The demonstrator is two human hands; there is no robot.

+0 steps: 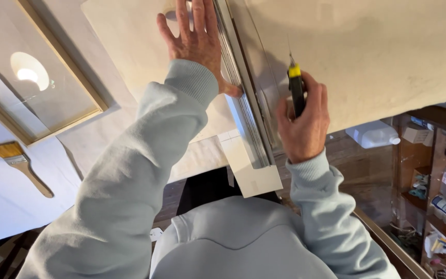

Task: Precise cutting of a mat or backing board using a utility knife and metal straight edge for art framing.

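Note:
My left hand (198, 44) lies flat, fingers spread, pressing a long metal straightedge (243, 108) onto a pale cream sheet (378, 46) on the worktable. My right hand (303, 124) grips a utility knife (296, 85) with a black and yellow handle. Its thin blade points away from me, just right of the straightedge, touching or close to the sheet. Both arms wear light grey-blue sweatshirt sleeves. A white strip (251, 170) juts out under the near end of the straightedge.
A wooden frame with a glass pane (37, 77) lies at the left on white paper, with a flat paintbrush (19, 163) below it. At the right stand a white plastic jug (372, 135) and shelves (440, 191) with small boxes and supplies.

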